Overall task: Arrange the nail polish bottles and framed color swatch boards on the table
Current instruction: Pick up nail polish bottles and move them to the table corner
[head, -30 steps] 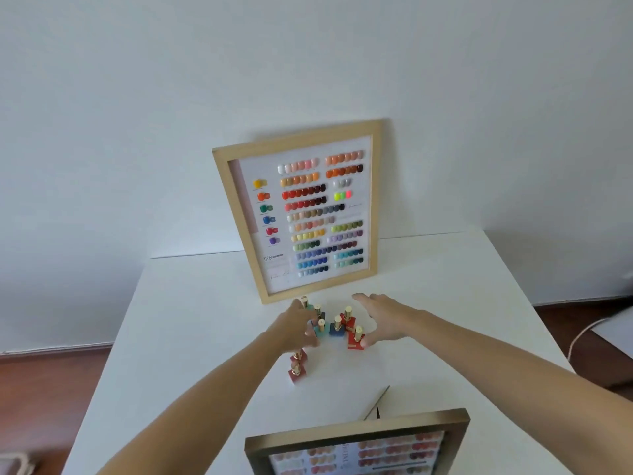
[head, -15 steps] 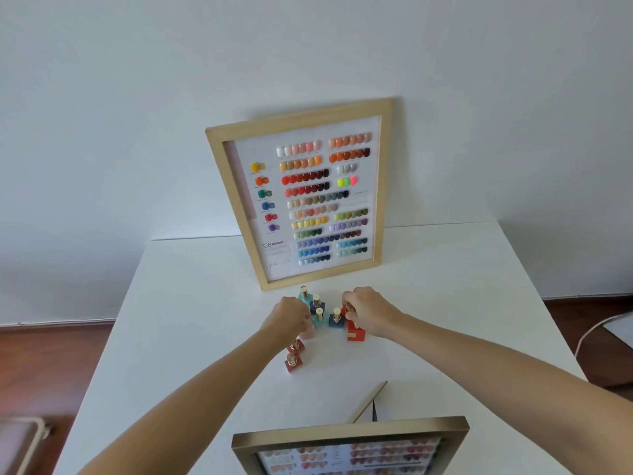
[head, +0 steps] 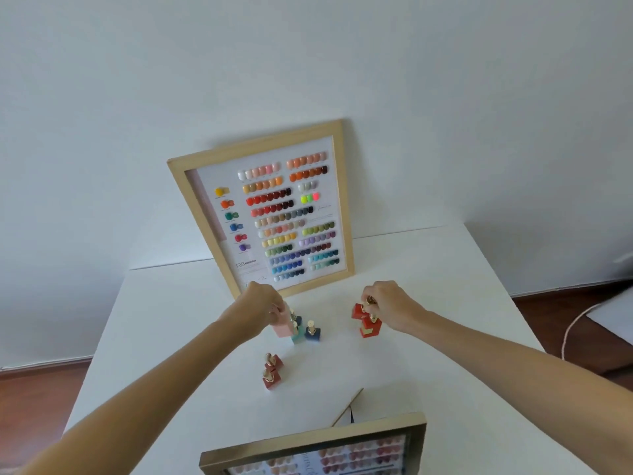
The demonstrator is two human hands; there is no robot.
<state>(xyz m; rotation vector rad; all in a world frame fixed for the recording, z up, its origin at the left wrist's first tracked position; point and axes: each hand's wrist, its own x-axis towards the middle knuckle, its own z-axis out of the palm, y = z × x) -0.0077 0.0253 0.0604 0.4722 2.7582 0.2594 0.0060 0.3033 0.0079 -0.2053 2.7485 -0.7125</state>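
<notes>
Head view: both my arms reach out over the white worktop (head: 445, 269). My left hand (head: 262, 303) curls its fingers around a pink bottle (head: 281, 325); my right hand (head: 388, 303) pinches the gold caps of 2 red bottles (head: 368, 323), all upright. A tall framed swatch board (head: 270, 214) leans on the wall; a second board (head: 318, 450) is cut off below.

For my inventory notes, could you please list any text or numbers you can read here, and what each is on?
"128": printed low on the left of the far swatch board.
The small print beside it and the script lines on that board are too blurred to read.
The lettering on the near board is blurred and unreadable.
</notes>
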